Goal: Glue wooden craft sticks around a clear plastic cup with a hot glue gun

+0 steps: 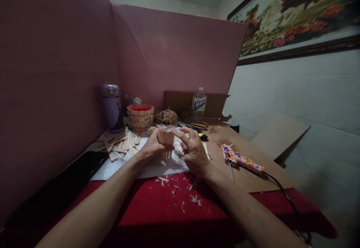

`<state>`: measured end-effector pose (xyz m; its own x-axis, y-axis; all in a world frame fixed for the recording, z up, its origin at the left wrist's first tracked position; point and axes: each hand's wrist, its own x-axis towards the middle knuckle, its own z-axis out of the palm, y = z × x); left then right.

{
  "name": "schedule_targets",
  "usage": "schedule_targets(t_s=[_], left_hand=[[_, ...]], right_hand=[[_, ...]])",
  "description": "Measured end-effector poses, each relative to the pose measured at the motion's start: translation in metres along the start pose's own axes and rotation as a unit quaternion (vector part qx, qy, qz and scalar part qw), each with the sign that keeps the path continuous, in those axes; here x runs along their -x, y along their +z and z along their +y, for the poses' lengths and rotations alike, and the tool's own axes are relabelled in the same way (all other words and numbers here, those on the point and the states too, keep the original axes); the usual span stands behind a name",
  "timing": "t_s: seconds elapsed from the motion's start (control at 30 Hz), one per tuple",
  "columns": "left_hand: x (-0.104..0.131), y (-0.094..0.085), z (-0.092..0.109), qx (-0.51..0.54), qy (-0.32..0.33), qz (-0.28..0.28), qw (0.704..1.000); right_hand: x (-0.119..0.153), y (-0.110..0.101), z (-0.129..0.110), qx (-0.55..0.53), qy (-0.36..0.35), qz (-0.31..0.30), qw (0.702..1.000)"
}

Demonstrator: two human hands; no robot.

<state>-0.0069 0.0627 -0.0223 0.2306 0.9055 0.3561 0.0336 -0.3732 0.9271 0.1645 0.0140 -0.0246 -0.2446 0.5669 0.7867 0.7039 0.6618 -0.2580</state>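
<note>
Partly behind left hand (152, 145): wooden piece (166, 137)

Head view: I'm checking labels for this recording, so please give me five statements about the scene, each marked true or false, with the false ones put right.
1. The left hand holds a small piece made of wooden sticks. True.
2. The patterned glue gun lies to the left of both hands. False: it lies to their right, on the brown board.
3. The purple bottle stands to the left of the round wooden container. True.
4. The clear labelled bottle is tipped on its side. False: it stands upright.
5. Pale scraps are scattered on the red cloth. True.
</note>
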Motion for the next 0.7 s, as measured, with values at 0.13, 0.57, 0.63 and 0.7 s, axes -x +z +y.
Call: schedule_targets(t_s=[0.13, 0.57, 0.63, 0.7], left_hand=[[-0.0006, 0.0005, -0.0006, -0.001, 0.002, 0.006, 1.000], [0.0010, 0.0019, 0.0023, 0.000, 0.002, 0.005, 1.000], [0.0006, 0.0022, 0.0021, -0.003, 0.002, 0.000, 1.000], [-0.0001, 0.0023, 0.0014, 0.000, 0.003, -0.002, 1.000]], right_hand=[[-0.0005, -0.0001, -0.0004, -0.010, 0.007, 0.003, 1.000], [-0.0008, -0.0005, -0.0011, 0.005, 0.017, -0.003, 1.000], [-0.0009, -0.0006, -0.0014, 0.016, 0.017, -0.001, 1.000], [-0.0014, -0.0005, -0.0018, 0.029, 0.018, -0.002, 0.999]])
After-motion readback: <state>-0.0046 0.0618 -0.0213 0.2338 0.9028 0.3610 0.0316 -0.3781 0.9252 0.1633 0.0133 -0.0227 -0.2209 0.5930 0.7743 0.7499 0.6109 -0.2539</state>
